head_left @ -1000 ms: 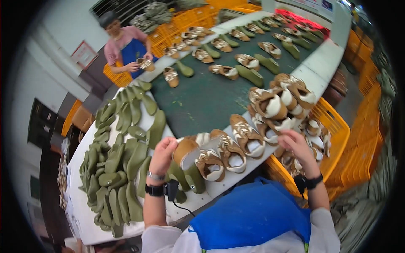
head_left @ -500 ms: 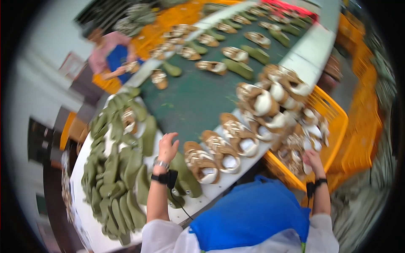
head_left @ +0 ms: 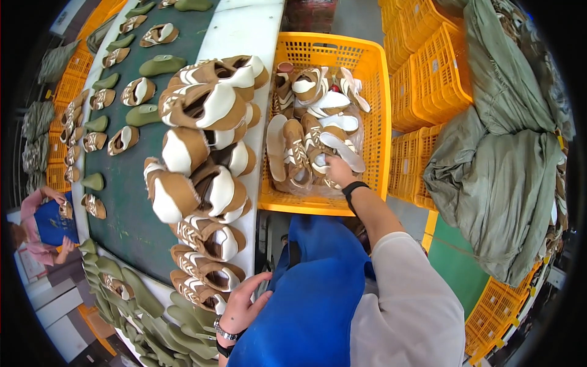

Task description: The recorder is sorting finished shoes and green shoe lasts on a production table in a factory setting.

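My right hand (head_left: 340, 171) reaches into a yellow plastic crate (head_left: 386, 122). Its fingers curl at the heel opening of a brown-and-white shoe (head_left: 313, 137), and the fingertips are partly hidden. Just beside that hand lies a pale insole (head_left: 343, 153). Another brown shoe (head_left: 296, 147) rests to its left, with more shoes and insoles around it. My left hand (head_left: 244, 303) hangs near the table edge, fingers apart, holding nothing. Closest to it is the end of a row of brown-and-white shoes (head_left: 199, 290).
Shoes are piled (head_left: 205, 110) along the white table edge (head_left: 235, 30). A green belt (head_left: 122, 202) carries shoes and green shoe lasts; more lasts (head_left: 189, 333) heap at the near left. A co-worker (head_left: 49, 220) holds a shoe at far left. Stacked yellow crates (head_left: 437, 67) and grey-green cloth (head_left: 489, 183) stand right.
The view has swung right toward the crate. My right hand has moved deeper into it, onto a shoe. My left hand has come back from over the table toward my apron.
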